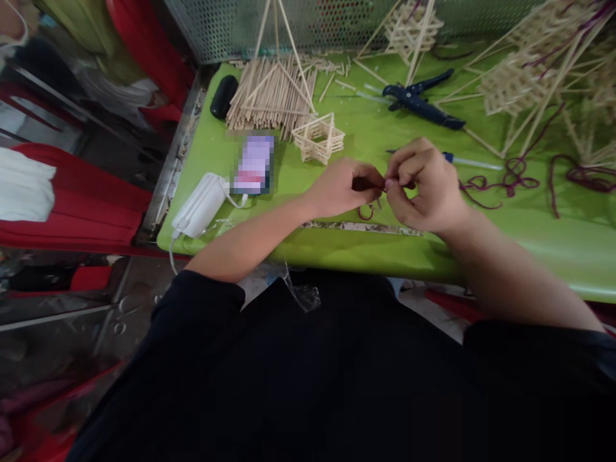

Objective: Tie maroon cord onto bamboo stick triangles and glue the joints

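Over the near edge of the green table [433, 253], my left hand [344, 185] and my right hand [426, 186] meet fingertip to fingertip. Both are closed in a pinch on a thin maroon cord, and its short loop [366, 212] hangs below the fingers. More maroon cord [513, 178] lies in loose curls to the right of my right hand. A pen [474, 162] lies partly hidden behind that hand. Beyond my left hand sits a small star-shaped stack of sticks [320, 138]. Dark blue cutters [423, 102] lie farther back.
A large pile of thin wooden sticks [269, 96] lies at the back left, with a stick frame standing over it. Nearer are a phone [254, 163], a white power bank [199, 204] and a black case [224, 96]. Stick structures [520, 80] crowd the back right.
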Tool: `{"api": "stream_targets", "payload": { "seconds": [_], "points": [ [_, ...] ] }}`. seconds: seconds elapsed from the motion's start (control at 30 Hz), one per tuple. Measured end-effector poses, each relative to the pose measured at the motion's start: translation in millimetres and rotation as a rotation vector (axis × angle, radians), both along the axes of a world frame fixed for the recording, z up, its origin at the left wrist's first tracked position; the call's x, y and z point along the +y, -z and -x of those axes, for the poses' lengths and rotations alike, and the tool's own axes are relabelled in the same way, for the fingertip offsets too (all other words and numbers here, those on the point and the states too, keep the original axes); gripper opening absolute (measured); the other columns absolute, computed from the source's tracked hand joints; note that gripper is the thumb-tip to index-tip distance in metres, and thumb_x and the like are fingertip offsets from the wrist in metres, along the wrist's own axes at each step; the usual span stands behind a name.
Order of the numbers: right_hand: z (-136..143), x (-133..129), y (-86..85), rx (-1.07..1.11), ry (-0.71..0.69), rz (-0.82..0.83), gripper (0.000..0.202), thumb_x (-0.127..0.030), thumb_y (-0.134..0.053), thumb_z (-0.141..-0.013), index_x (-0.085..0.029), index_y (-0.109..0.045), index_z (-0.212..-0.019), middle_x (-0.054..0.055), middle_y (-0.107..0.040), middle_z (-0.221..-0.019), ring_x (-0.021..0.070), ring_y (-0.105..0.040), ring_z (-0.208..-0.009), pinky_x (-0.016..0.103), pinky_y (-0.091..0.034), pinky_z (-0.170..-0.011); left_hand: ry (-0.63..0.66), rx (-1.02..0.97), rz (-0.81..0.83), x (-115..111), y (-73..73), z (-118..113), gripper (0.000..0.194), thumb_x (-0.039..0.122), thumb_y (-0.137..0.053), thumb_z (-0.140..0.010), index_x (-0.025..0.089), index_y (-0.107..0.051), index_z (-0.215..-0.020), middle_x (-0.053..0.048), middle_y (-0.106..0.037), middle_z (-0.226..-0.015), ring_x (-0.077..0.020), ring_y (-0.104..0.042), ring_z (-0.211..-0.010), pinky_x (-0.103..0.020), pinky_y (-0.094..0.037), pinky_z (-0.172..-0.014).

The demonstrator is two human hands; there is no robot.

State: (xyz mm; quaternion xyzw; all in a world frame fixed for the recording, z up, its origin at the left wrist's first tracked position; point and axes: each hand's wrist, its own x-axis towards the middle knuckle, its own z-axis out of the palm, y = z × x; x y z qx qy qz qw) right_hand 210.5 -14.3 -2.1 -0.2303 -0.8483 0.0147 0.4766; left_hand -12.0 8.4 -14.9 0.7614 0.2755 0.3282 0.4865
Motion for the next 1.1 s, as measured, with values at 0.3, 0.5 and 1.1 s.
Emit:
{"api": "stream_targets", "payload": {
  "seconds": [0.3,0.5,1.1],
  "points": [
    [0.6,-6.0,-4.4,-0.005,0.027,0.109,0.01,-0.033,-0.069,-0.105,-0.029,-0.063,-0.098,0.009,-0.07,-0.111,0.0314,-0.071,-0.096,0.054,-0.064,-0.081,0.043,-0.09,0.101,2.1,-2.1,-1.8,0.023,0.035,-0.091,-0.095,0.017,-0.078,-0.088,0.0,-0.075,-0.077,-0.0087,-0.066,-0.069,-0.027,-0.048,-0.066],
    [-2.9,-11.0,-9.6,0.01,0.134,0.302,0.021,-0.047,-0.086,-0.096,-0.036,-0.077,-0.111,0.013,-0.075,-0.122,0.0423,-0.072,-0.111,0.068,-0.065,-0.095,0.005,-0.178,0.336,6.7,-7.8,2.0,0.034,0.047,-0.091,-0.096,0.016,-0.077,-0.094,0.0,-0.072,-0.077,-0.0057,-0.062,-0.064,-0.025,-0.049,-0.063],
    [0.0,-12.4,-2.4,0.031,0.245,0.299,0.013,-0.049,-0.08,-0.105,-0.036,-0.081,-0.102,0.01,-0.082,-0.118,0.0369,-0.078,-0.101,0.062,-0.07,-0.087,-0.078,-0.226,0.419,8.0,-10.1,2.7,0.026,0.039,-0.09,-0.097,0.017,-0.076,-0.094,-0.001,-0.078,-0.086,-0.0033,-0.057,-0.062,-0.022,-0.045,-0.06]
  ]
}}
